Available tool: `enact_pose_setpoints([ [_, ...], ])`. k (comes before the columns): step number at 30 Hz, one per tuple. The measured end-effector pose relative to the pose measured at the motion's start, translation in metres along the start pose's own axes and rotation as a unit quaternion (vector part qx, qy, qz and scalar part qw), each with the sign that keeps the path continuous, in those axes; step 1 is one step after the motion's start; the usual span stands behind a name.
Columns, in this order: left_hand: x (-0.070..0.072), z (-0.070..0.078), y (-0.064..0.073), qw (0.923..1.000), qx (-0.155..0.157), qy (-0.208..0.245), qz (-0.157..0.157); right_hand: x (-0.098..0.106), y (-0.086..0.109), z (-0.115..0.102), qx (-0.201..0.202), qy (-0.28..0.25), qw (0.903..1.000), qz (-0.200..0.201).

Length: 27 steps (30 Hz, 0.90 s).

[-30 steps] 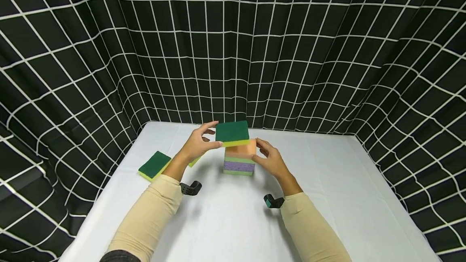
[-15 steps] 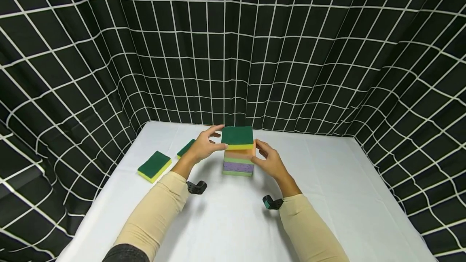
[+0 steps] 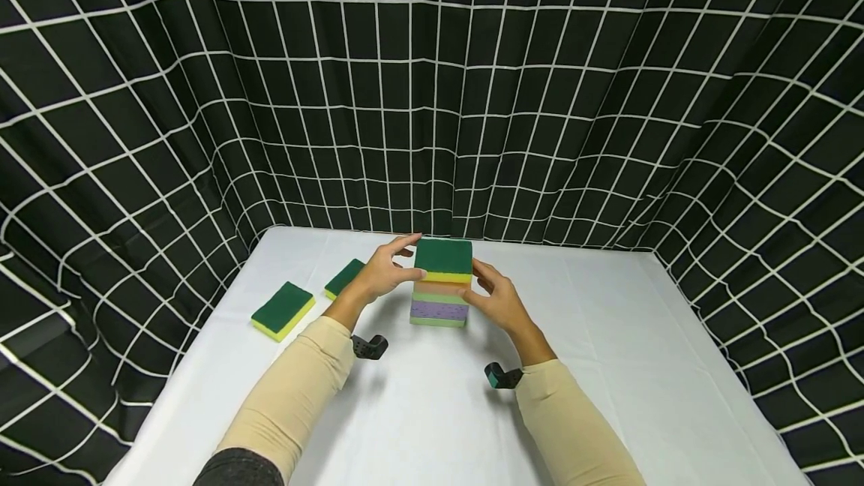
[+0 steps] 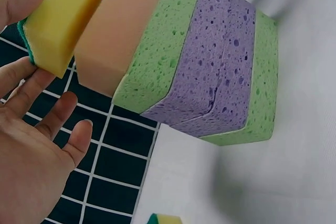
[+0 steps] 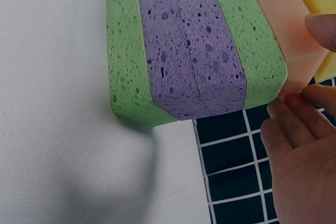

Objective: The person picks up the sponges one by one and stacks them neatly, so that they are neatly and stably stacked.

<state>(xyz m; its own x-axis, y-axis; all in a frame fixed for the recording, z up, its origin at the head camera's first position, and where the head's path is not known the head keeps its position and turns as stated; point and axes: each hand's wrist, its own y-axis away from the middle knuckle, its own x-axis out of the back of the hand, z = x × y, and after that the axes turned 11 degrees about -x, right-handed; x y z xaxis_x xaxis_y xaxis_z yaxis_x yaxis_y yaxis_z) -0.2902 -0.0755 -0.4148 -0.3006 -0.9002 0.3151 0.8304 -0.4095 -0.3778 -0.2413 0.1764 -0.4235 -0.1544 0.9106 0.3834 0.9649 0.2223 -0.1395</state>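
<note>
Sponges are stacked on the white table. At the bottom lies a light green sponge (image 4: 264, 82), then two purple sponges (image 5: 184, 40), another light green sponge (image 4: 160, 45) and an orange sponge (image 5: 281, 19). Over the orange one is a yellow scouring sponge (image 3: 443, 255) with a dark green pad facing up. My left hand (image 3: 383, 276) pinches its left end between thumb and fingers. In the left wrist view, a wedge-shaped gap shows between it and the orange sponge. My right hand (image 3: 502, 298) grips the orange sponge's right end, thumb in front and fingers behind.
Two more yellow and green scouring sponges lie left of the stack: one near sponge (image 3: 283, 310) and one farther sponge (image 3: 344, 277), partly behind my left hand. A black curtain (image 3: 432, 96) with white grid lines stands behind the white table (image 3: 607, 336).
My left hand has brought the scouring sponge right and down, over the orange sponge. The farther loose sponge has come more into view. My right hand has stayed at the orange sponge.
</note>
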Motion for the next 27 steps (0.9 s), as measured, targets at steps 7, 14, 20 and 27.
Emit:
enact_pose_setpoints([
  [7,-0.003,-0.002,0.0,1.0,0.004,-0.008,-0.002,-0.003,-0.007,0.018,0.008,0.004,0.9999,0.012],
  [14,-0.005,-0.003,0.0,0.9999,0.013,-0.01,0.002,-0.004,-0.014,0.036,-0.008,0.002,0.9998,0.02],
  [20,-0.005,-0.006,0.002,0.9997,0.022,-0.005,0.003,-0.004,-0.014,0.036,-0.015,0.004,0.9998,0.014],
  [27,-0.004,-0.01,0.002,0.9998,0.021,-0.007,0.003,-0.005,-0.014,0.035,-0.02,0.008,0.9996,0.017],
])
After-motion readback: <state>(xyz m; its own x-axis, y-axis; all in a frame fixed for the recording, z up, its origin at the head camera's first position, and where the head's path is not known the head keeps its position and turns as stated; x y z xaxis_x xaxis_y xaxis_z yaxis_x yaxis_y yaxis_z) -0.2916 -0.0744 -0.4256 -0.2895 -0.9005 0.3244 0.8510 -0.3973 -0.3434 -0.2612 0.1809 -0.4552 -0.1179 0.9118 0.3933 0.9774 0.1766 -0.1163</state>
